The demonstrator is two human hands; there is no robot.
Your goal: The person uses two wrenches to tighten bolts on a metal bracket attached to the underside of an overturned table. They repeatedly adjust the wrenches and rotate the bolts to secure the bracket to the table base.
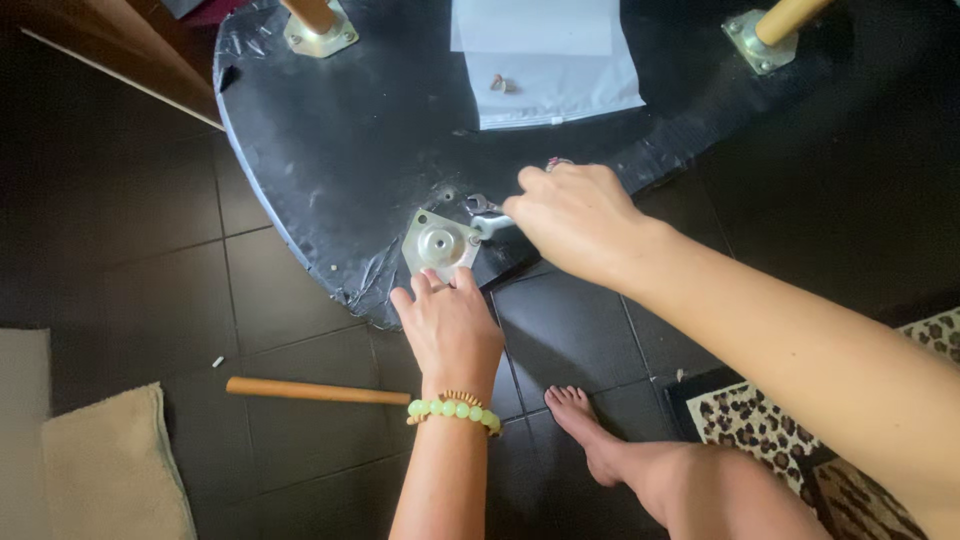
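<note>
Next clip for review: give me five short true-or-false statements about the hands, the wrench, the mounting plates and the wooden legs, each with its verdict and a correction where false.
1. The right hand holds a metal wrench. True.
2. The left hand rests on the white bag. False: its fingertips touch the near mounting plate; the white bag lies farther up the black underside.
3. A wooden leg lies loose on the tiled floor. True.
4. The near mounting plate already has a leg in it. False: its centre socket is bare.
5. The left wrist wears a green bead bracelet. True.
</note>
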